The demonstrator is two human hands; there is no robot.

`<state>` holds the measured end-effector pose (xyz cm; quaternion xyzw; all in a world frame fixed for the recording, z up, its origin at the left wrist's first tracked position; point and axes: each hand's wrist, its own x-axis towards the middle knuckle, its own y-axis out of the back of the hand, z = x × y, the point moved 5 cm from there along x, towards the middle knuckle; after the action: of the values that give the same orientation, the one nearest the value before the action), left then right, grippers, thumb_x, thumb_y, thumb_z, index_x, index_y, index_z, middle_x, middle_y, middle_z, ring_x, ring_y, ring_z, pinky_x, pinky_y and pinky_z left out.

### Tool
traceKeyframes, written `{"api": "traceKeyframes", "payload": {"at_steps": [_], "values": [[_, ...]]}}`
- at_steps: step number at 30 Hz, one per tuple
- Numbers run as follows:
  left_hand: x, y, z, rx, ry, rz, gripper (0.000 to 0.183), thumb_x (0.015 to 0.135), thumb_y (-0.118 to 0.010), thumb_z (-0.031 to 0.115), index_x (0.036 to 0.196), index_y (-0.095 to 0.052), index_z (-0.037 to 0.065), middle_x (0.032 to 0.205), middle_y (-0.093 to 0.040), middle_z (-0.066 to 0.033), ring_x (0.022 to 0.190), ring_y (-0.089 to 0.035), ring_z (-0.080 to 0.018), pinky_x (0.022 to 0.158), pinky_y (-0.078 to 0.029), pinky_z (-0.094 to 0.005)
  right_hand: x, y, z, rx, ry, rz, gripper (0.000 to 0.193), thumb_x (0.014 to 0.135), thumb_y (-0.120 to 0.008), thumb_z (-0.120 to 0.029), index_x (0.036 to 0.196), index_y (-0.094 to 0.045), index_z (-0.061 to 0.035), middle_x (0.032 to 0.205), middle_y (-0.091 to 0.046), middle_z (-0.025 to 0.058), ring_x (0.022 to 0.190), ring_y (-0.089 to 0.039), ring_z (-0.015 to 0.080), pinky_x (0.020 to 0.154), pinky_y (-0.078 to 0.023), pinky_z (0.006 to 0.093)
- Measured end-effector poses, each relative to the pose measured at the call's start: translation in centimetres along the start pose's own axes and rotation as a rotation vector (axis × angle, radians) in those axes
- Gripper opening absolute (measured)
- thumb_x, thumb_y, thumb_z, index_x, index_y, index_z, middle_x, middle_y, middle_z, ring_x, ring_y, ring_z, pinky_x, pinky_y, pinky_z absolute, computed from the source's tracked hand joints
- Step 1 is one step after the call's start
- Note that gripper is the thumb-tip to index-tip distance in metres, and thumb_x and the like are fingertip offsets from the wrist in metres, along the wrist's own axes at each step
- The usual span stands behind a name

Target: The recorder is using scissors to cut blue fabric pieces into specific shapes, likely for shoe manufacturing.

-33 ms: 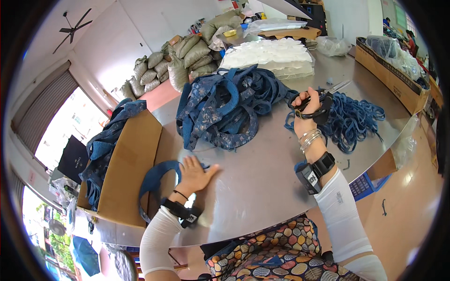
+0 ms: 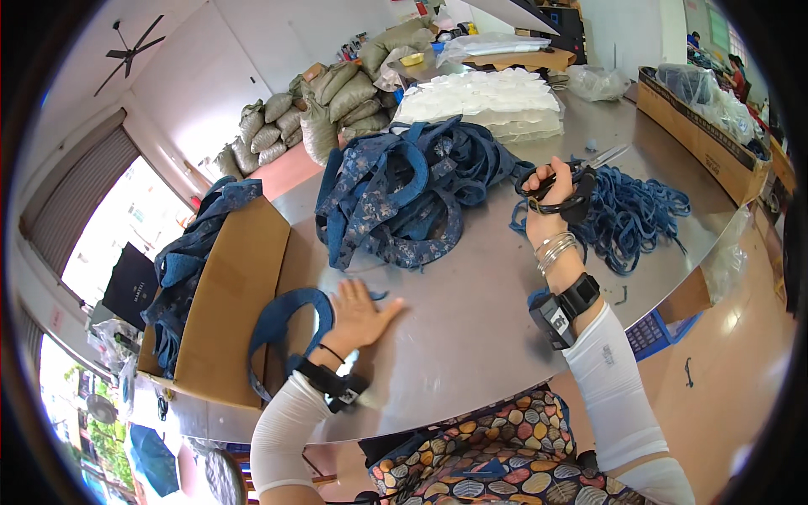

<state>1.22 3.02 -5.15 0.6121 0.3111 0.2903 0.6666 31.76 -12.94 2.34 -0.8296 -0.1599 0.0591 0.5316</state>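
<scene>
My left hand (image 2: 357, 315) lies flat and open on the metal table, fingers spread. Beside it, partly under the palm and wrist, curves a blue denim-like strip (image 2: 286, 307). A small end of blue fabric pokes out between the thumb and fingers. In my right hand (image 2: 549, 192) is a pair of black-handled scissors (image 2: 608, 157), blades pointing away to the right. Just beyond that hand lies a tangle of thin blue strips (image 2: 640, 215). A larger heap of wide blue floral strips (image 2: 391, 198) sits between and beyond my hands.
At the left edge stands a cardboard box (image 2: 236, 307) filled with blue fabric. White stacked sheets (image 2: 484, 97) lie at the back of the table (image 2: 471, 328). A long carton (image 2: 703, 139) with plastic-wrapped goods stands at the far right. Full sacks (image 2: 345, 97) are piled beyond.
My left hand has slid slightly to the right over the table, baring more of the blue strip. The right hand and scissors have hardly moved.
</scene>
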Motion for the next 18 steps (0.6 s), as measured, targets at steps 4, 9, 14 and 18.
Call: {"api": "traceKeyframes", "payload": {"at_steps": [4,9,14,18], "values": [[-0.6,0.4,7.6,-0.056,-0.134,-0.042,0.104,0.079,-0.037,0.069,0.136,-0.007,-0.013,0.141,-0.005,-0.0356,0.133,0.000,-0.0472,0.107,-0.003,-0.0506,-0.5,0.0,0.5,-0.048,0.003,0.008,0.022,0.078,-0.058,-0.023,0.068,-0.044,-0.0102,0.059,-0.045,0.0009,0.050,-0.043,0.0125,0.050,-0.039,0.0277],[0.6,-1.0,15.6,-0.042,-0.324,-0.041,0.092,0.085,-0.035,0.061,0.136,-0.008,-0.011,0.141,-0.003,-0.0353,0.133,0.003,-0.0453,0.108,-0.002,-0.0491,-0.5,-0.5,-0.5,-0.043,0.053,-0.012,0.023,0.080,-0.057,-0.022,0.066,-0.043,-0.0105,0.059,-0.044,0.0011,0.050,-0.042,0.0128,0.051,-0.038,0.0281],[0.5,-1.3,22.7,-0.123,-0.618,-0.070,0.078,0.089,-0.033,0.051,0.139,-0.011,-0.004,0.143,-0.008,-0.0312,0.134,0.000,-0.0441,0.108,-0.002,-0.0500,-0.2,-0.8,-1.5,-0.021,0.095,-0.012,0.025,0.080,-0.056,-0.026,0.065,-0.043,-0.0113,0.060,-0.043,0.0002,0.051,-0.041,0.0127,0.052,-0.037,0.0280],[2.5,-0.2,27.4,-0.140,-0.938,-0.256,0.061,0.088,-0.046,0.034,0.137,-0.026,0.004,0.142,-0.018,-0.0260,0.132,-0.015,-0.0407,0.107,-0.016,-0.0455,-1.2,-1.9,-1.7,-0.065,0.131,-0.034,0.023,0.081,-0.055,-0.028,0.068,-0.044,-0.0122,0.061,-0.044,-0.0005,0.050,-0.042,0.0121,0.051,-0.037,0.0281]]}}
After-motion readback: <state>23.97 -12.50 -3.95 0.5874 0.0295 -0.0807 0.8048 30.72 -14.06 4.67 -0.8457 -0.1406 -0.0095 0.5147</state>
